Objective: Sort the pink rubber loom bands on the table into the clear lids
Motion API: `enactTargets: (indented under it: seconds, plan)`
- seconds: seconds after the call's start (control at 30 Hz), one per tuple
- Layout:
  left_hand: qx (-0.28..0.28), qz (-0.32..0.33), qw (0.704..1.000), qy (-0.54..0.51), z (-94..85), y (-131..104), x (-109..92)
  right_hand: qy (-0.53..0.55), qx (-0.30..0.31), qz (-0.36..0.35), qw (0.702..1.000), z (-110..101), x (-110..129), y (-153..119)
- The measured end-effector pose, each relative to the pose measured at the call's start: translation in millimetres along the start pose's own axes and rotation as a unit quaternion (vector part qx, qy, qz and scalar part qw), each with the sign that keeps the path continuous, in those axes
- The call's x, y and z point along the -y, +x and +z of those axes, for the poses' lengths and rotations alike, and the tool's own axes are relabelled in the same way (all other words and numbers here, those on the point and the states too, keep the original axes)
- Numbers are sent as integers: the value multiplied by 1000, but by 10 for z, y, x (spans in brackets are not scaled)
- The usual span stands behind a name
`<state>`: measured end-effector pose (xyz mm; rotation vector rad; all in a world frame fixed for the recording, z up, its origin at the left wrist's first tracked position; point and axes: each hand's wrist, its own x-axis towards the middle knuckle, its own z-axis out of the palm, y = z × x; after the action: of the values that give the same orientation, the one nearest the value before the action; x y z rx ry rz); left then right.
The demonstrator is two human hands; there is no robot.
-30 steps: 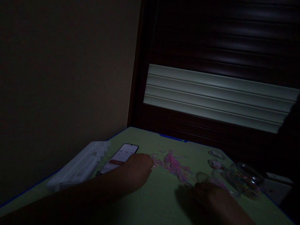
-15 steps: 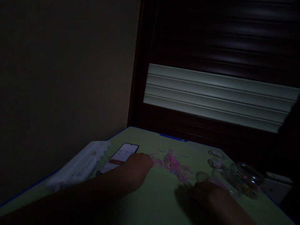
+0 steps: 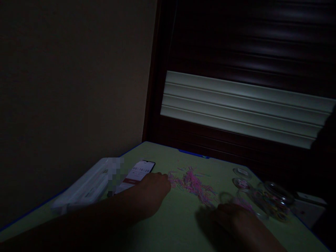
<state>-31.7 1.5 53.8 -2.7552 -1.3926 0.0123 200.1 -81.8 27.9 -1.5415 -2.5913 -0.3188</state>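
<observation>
A loose pile of thin pink and pastel strands, like tiny rubber bands [image 3: 193,182], lies on the pale green table [image 3: 173,217]. At the pile's left edge is my left hand [image 3: 154,190], closed with its fingers curled down; its fingertips are hidden. My right hand [image 3: 236,218] rests low over the table, right of and nearer than the pile. Its fingers are bent together in shadow, and what they hold, if anything, cannot be made out. Just beyond it are a faint clear ring [image 3: 227,196] and a clear container [image 3: 262,214] with pink bits.
On the right stands a clear jar [image 3: 278,203] of coloured bands, near a small round container [image 3: 241,183] and a round clear lid [image 3: 243,173]. A phone [image 3: 141,169] showing a timer and a long white plastic case [image 3: 81,185] lie left. A wall and dark panelling border the table.
Both hands stay almost in the same places, with only slight finger movement. The phone's timer digits have changed. The pile looks the same.
</observation>
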Motion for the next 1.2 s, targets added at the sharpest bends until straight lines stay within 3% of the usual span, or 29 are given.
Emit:
enactTargets:
  seconds: [0.17, 0.33, 0.63, 1.0, 1.2]
  plan:
    - [-19, 24, 999, 17, 59, -5, 43, -18, -40, 4, 999, 93, -20, -15]
    - [-10, 13, 1000, -5, 35, 8, 37, 3, -10, 9, 1000, 11, 22, -25]
    - [6, -14, 1000, -11, -57, -5, -2, -2, -14, 4, 1000, -19, 25, -14]
    - [-46, -17, 998, 31, -137, -11, -65, 11, -43, -15, 999, 45, -10, -7]
    - [-66, -17, 998, -17, -123, 1, -47, 15, -63, -27, 998, 109, -50, -10]
